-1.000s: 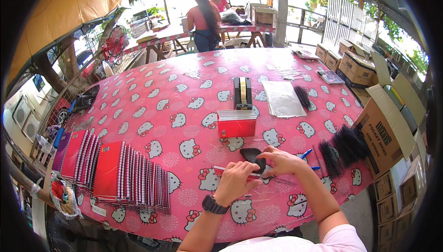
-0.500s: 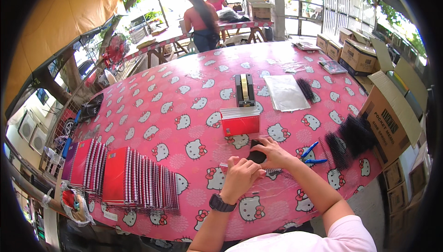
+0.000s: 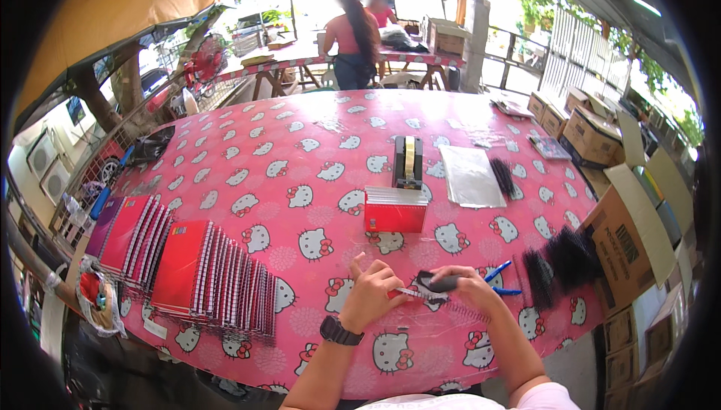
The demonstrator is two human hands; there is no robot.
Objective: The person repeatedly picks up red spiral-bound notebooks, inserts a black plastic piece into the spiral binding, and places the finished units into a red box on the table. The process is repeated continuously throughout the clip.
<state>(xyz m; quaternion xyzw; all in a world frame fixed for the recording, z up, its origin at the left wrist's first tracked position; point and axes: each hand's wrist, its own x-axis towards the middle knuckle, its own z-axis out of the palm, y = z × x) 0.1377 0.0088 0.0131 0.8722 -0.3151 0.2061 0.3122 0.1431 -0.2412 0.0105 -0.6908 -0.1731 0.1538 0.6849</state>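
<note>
My left hand [image 3: 371,294], a dark watch on its wrist, pinches a thin notebook [image 3: 406,292] seen edge-on, with red and white along its edge. From the notebook's right end a dark spiral coil [image 3: 467,311] stretches over the table. My right hand [image 3: 472,287] grips a black block-like object [image 3: 438,282] just above the notebook's right end; its exact kind is unclear. Blue-handled pliers [image 3: 502,278] lie right beside my right hand. Beyond the hands stands a stack of red-covered notebooks [image 3: 394,213], their page edges upward.
Rows of spiral-bound red notebooks [image 3: 180,271] stand at the left. A tape dispenser [image 3: 408,164], clear plastic sheets [image 3: 472,177] and black coils [image 3: 565,263] lie ahead and right. An open carton [image 3: 627,241] borders the right edge. People [image 3: 353,38] stand at a far table.
My right hand has moved right with the black object, away from my left hand. The notebook edge and coil show more clearly. The view has shifted slightly.
</note>
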